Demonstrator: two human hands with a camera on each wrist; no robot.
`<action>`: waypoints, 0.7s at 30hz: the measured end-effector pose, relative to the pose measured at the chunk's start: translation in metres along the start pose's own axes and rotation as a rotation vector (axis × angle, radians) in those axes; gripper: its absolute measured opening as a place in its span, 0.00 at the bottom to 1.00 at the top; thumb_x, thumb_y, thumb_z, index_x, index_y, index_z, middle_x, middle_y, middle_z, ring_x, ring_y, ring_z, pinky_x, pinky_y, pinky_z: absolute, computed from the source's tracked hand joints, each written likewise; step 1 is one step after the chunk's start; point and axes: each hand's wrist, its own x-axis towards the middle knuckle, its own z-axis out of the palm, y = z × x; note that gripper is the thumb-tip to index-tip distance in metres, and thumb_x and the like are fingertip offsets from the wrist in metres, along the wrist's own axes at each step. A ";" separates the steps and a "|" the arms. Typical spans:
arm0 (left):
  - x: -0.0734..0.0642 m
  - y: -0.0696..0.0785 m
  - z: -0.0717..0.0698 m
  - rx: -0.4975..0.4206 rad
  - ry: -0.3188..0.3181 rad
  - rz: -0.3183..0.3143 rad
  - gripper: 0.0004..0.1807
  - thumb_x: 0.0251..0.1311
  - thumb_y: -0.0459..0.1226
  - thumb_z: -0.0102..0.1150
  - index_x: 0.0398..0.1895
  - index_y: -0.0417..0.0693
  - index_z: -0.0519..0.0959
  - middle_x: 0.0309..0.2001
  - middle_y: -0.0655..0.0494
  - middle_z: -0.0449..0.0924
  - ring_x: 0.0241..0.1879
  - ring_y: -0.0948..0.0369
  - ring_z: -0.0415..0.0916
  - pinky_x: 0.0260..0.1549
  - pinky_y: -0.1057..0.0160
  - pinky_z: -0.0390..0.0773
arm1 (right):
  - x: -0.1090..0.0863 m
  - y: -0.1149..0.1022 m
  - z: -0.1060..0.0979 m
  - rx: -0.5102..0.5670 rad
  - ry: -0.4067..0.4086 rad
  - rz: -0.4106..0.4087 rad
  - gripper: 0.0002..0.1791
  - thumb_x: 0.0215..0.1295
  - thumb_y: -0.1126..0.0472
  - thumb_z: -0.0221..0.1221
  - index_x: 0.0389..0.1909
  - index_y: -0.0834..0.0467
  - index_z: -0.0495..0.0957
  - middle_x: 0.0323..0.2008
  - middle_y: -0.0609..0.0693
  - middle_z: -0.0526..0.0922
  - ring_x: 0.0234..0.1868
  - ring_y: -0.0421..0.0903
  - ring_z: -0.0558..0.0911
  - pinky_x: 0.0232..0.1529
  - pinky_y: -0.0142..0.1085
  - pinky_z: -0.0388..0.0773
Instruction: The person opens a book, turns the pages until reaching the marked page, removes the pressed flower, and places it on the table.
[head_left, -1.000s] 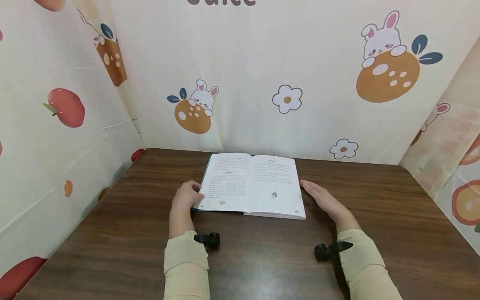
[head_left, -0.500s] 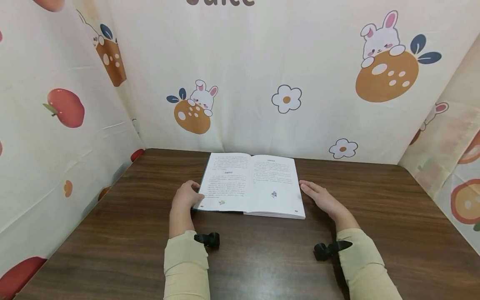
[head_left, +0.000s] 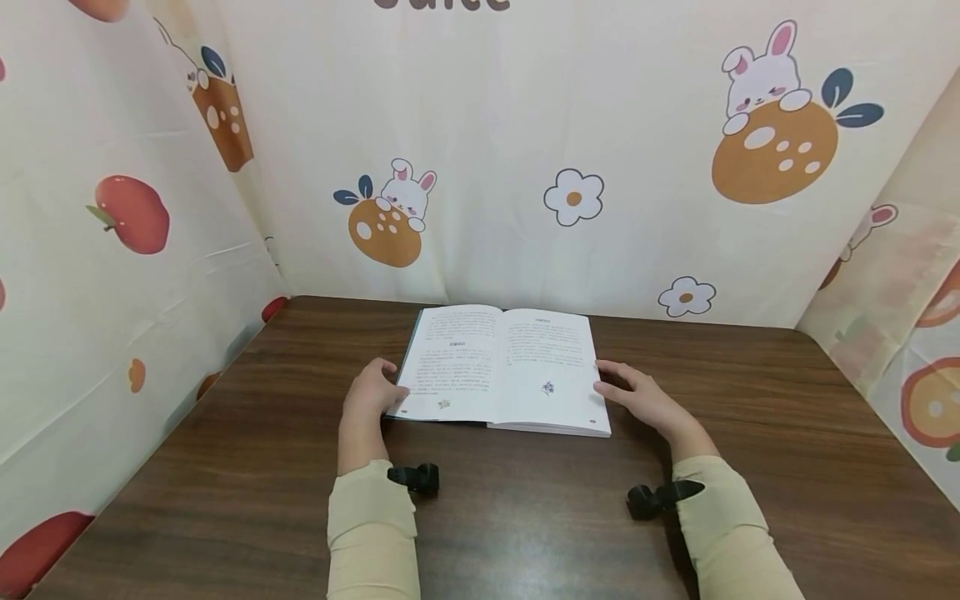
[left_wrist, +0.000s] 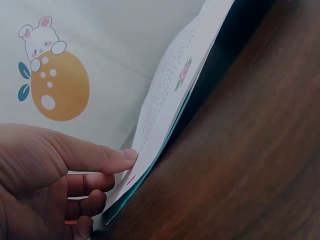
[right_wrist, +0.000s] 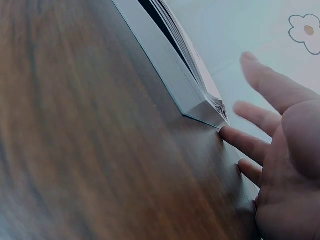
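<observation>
An open book with printed text and small flower drawings lies on the brown wooden table. Its teal cover edge shows under the left page in the left wrist view. My left hand grips the book's left edge near the lower corner, thumb on the page and the other fingers curled at the edge. Beside the right edge is my right hand, its fingers loosely extended and its thumb raised over the page edge. In the right wrist view one finger of this hand comes right up to the cover's corner.
The table runs back to a pale curtain printed with rabbits, fruit and flowers, close behind the book. More curtain stands on the left and right. A black camera is strapped at the left wrist, another at the right.
My right hand has shifted slightly left to the book's right edge, and its thumb has spread away from the fingers over the page edge. The left hand and book stay put.
</observation>
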 end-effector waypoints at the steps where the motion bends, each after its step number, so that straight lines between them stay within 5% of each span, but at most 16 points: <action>1: -0.001 0.000 0.000 -0.002 -0.002 -0.002 0.24 0.56 0.34 0.60 0.57 0.43 0.67 0.57 0.38 0.67 0.47 0.47 0.65 0.46 0.50 0.67 | 0.000 0.001 0.000 -0.005 -0.001 -0.007 0.37 0.62 0.43 0.55 0.67 0.57 0.60 0.67 0.64 0.55 0.67 0.65 0.51 0.58 0.65 0.48; 11: -0.002 0.001 -0.002 -0.008 -0.029 0.005 0.23 0.56 0.38 0.58 0.56 0.45 0.68 0.58 0.38 0.65 0.49 0.46 0.63 0.48 0.46 0.65 | 0.001 0.006 -0.001 -0.044 -0.001 -0.041 0.37 0.56 0.45 0.61 0.64 0.55 0.65 0.68 0.66 0.52 0.68 0.67 0.41 0.58 0.67 0.36; 21: 0.000 0.003 -0.003 -0.028 -0.011 0.010 0.22 0.61 0.42 0.54 0.56 0.44 0.68 0.56 0.39 0.67 0.48 0.47 0.65 0.48 0.47 0.66 | -0.002 0.009 -0.003 -0.189 -0.064 -0.176 0.42 0.51 0.46 0.66 0.65 0.57 0.63 0.67 0.64 0.55 0.69 0.66 0.40 0.58 0.65 0.26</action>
